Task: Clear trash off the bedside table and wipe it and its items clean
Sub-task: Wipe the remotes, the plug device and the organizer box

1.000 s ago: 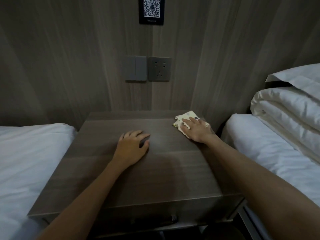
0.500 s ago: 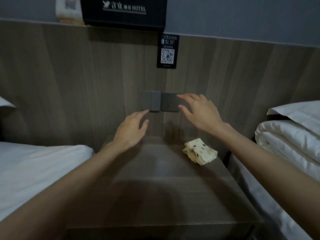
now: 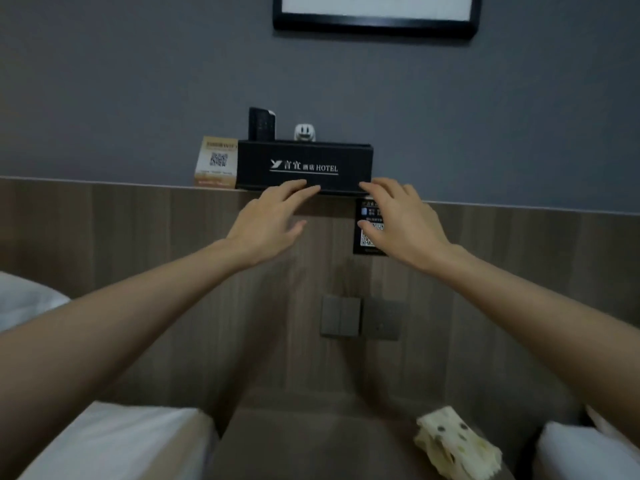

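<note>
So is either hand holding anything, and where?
Nothing is gripped: left hand and right hand, fingers straight, reach toward the lower edge of the black rectangular hotel box.

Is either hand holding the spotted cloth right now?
No; the spotted cloth lies on the bedside table, while the left hand and right hand reach open toward the black hotel box.

Just past the left hand (image 3: 266, 221), the black box (image 3: 311, 157) looks matt and smooth; the card (image 3: 216, 161) beside it is paper. Behind the right hand (image 3: 403, 225), the wall panel (image 3: 519, 258) is dull wood grain, like the worktop (image 3: 311, 445). Far below, the dotted cloth (image 3: 457, 445) looks soft and crumpled.
</note>
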The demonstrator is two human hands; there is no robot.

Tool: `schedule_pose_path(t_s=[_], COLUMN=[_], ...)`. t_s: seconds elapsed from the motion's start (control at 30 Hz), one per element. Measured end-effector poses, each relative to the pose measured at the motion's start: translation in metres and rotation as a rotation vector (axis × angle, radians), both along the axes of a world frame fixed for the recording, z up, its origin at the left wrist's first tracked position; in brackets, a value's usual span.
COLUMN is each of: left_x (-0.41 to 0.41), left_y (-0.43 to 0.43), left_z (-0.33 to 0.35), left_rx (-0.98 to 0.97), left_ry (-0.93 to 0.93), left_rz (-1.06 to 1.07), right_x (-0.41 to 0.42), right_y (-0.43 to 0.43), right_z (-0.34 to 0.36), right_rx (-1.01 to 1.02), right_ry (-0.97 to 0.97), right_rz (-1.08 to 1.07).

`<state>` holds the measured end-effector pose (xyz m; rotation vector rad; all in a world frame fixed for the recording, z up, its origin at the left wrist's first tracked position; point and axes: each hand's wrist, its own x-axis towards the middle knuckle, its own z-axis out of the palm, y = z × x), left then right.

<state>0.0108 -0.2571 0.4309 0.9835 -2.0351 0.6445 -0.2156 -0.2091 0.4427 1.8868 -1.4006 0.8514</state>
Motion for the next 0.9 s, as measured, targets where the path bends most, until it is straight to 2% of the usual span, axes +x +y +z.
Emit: schedule_pose_path(t_s=[0.3, 0.43, 0.6, 0.9], left_x=[0.013, 0.014, 0.010, 0.022], left_y=[-0.066, -0.094, -0.122, -0.145], left_z=[0.048, 0.070, 0.071, 0.072], left_rx=[0.029, 0.030, -0.015, -0.274], left_ry=[0.030, 0.070, -0.098, -0.145], left_rz=[0.228, 0.262, 0.364, 0.494], right_x=[0.011, 0.017, 0.023, 0.013], right_y=[-0.065, -0.099, -0.139, -0.164], right_z=[0.048, 0.066, 0.073, 0.069], right_rx=[0.026, 0.016, -0.023, -0.184], right_ry=[0.040, 0.089, 0.187, 0.267], right_rz=[-0.169, -0.207, -0.234, -0.211])
